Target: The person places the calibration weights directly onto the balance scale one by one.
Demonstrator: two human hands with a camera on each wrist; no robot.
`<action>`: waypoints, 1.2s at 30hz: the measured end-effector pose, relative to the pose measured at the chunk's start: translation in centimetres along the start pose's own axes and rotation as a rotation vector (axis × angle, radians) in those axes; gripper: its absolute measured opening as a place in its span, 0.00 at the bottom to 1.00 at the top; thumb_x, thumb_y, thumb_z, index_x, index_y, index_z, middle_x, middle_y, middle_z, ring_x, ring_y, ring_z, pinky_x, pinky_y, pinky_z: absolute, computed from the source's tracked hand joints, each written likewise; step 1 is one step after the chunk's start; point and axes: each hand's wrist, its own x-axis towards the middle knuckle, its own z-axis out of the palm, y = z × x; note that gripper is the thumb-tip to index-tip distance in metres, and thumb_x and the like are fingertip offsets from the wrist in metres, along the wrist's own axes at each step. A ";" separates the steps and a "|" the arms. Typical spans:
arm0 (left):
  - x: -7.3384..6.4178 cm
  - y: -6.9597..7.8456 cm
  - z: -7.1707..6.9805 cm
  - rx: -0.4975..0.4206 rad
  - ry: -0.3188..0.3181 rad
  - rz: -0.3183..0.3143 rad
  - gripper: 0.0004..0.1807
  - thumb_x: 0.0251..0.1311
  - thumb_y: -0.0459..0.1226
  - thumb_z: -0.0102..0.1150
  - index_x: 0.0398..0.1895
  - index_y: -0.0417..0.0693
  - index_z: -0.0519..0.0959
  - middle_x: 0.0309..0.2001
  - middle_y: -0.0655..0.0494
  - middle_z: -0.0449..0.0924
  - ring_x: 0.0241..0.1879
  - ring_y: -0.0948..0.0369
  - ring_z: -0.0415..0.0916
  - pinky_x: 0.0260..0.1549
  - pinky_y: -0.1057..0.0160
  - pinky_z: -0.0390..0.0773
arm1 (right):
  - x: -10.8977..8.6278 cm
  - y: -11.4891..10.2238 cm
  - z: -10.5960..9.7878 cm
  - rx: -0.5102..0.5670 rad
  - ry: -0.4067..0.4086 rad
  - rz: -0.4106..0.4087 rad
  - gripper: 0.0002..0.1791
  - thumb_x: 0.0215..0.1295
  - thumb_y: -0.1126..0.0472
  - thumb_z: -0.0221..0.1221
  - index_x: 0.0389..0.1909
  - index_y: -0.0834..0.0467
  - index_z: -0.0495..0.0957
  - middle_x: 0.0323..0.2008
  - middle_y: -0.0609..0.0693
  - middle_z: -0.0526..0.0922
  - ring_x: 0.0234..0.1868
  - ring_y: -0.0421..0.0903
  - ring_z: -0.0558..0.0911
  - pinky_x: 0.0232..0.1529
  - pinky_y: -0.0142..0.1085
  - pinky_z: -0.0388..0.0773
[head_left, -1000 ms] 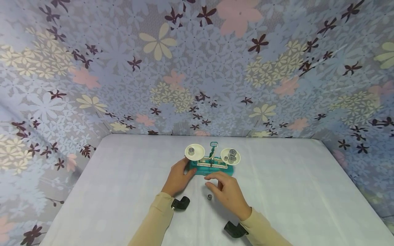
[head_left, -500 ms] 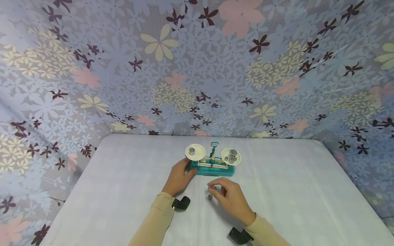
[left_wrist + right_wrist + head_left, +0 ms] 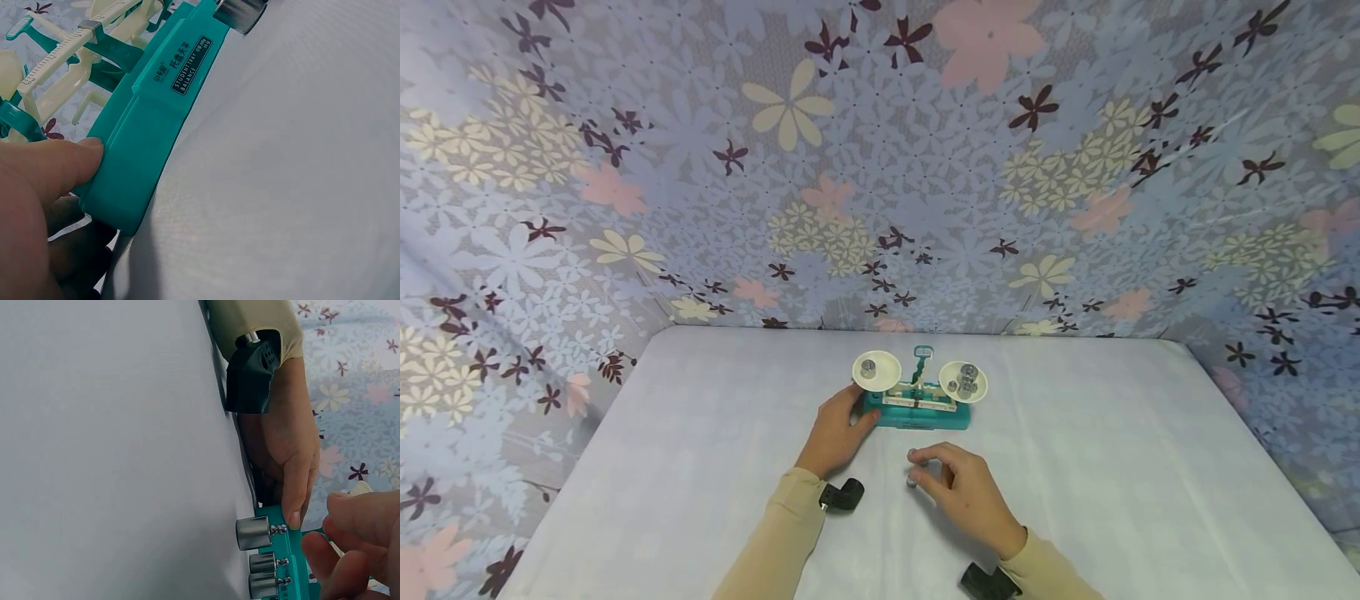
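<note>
My left hand (image 3: 833,433) grips the left end of a green tray balance (image 3: 925,418), its thumb on top of the base in the left wrist view. One metal weight (image 3: 868,368) stands in the cream left pan (image 3: 887,382); several weights (image 3: 968,380) stand in the right pan (image 3: 950,372). My right hand (image 3: 966,496) hovers in front of the balance with bent fingers and thumb apart, nothing visible between them in the right wrist view. Beside its fingertips, small knobbed metal weights (image 3: 253,533) stand on the table, partly covered by the hand in the head view.
A white cloth (image 3: 1120,467) covers the table around the balance. Floral fabric (image 3: 880,167) hangs behind it and at both sides. Dark wrist cameras (image 3: 844,495) sit on both wrists.
My right hand has moved back from the balance's front edge, toward the person. Weights near its fingertips have come into view. My left hand stays on the balance.
</note>
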 end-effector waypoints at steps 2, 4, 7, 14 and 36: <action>0.0 0.0 0.0 0.002 -0.001 -0.003 0.33 0.62 0.48 0.53 0.68 0.45 0.61 0.64 0.48 0.66 0.63 0.56 0.62 0.64 0.57 0.62 | -0.1 0.0 0.0 0.002 -0.009 0.015 0.10 0.55 0.58 0.65 0.40 0.49 0.82 0.34 0.37 0.81 0.12 0.35 0.65 0.13 0.28 0.67; 0.0 0.1 0.0 0.004 0.001 -0.003 0.33 0.62 0.48 0.53 0.67 0.45 0.61 0.64 0.49 0.66 0.63 0.56 0.62 0.63 0.57 0.62 | -0.1 0.0 0.0 0.000 -0.018 0.034 0.10 0.55 0.57 0.65 0.40 0.49 0.82 0.34 0.37 0.81 0.12 0.35 0.65 0.13 0.28 0.67; 0.0 0.1 0.1 0.006 0.004 -0.005 0.33 0.62 0.48 0.53 0.67 0.45 0.61 0.64 0.49 0.66 0.63 0.56 0.62 0.63 0.57 0.62 | -0.2 0.1 -0.1 -0.003 -0.030 0.065 0.10 0.56 0.56 0.65 0.40 0.49 0.82 0.28 0.38 0.79 0.12 0.36 0.65 0.13 0.28 0.67; 0.0 0.0 0.0 -0.004 0.008 0.001 0.33 0.62 0.48 0.54 0.67 0.44 0.61 0.64 0.48 0.66 0.63 0.55 0.62 0.63 0.56 0.62 | -0.4 0.5 0.2 -0.020 -0.057 0.112 0.09 0.56 0.53 0.64 0.39 0.48 0.82 0.19 0.40 0.73 0.12 0.37 0.65 0.13 0.29 0.67; -0.1 0.0 0.2 -0.002 0.020 0.015 0.32 0.62 0.48 0.53 0.67 0.45 0.62 0.63 0.48 0.67 0.63 0.55 0.63 0.63 0.56 0.63 | -0.7 1.6 0.9 -0.003 -0.017 0.076 0.06 0.56 0.57 0.65 0.34 0.45 0.82 0.20 0.38 0.75 0.11 0.35 0.64 0.12 0.28 0.65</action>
